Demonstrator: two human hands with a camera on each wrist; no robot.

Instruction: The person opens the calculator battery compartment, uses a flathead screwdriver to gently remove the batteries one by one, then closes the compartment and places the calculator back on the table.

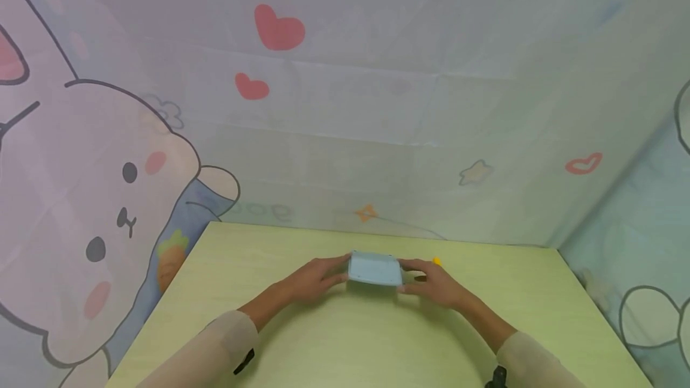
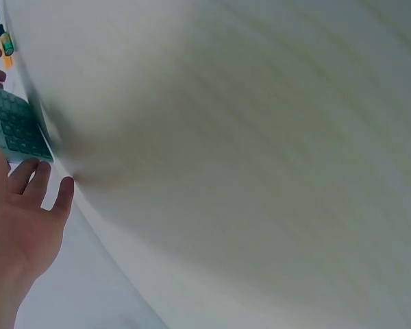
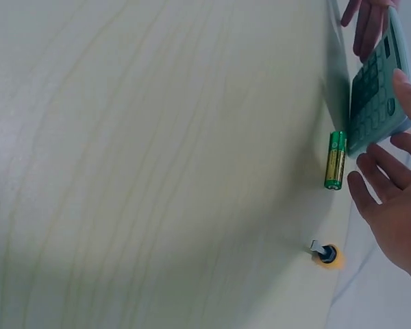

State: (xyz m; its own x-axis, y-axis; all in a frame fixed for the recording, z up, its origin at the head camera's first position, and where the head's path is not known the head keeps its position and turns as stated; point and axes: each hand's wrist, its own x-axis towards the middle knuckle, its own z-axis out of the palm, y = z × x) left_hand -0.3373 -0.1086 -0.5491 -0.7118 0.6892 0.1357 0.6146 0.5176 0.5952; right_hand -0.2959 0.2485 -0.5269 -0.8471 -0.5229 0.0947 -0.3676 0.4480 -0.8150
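Observation:
A pale blue-green calculator (image 1: 375, 269) is held up between both hands, its plain back showing in the head view. Its keys (image 3: 372, 96) face the table side in the right wrist view. My left hand (image 1: 312, 279) grips one short end, thumb on the near edge and fingers at the far edge. At the opposite end my right hand (image 1: 436, 283) grips it the same way. In the left wrist view, several fingers of the left hand (image 2: 27, 212) spread below the calculator (image 2: 17, 123). A green and gold battery (image 3: 335, 161) lies beside the calculator and the right fingertips.
A small screwdriver-like tool with a yellow handle (image 3: 332, 258) and metal tip is on the table beyond the right hand. The pale wood-grain table (image 1: 366, 340) ends at a printed cloth backdrop (image 1: 377, 106) behind, with another cloth side (image 1: 636, 256) at the right.

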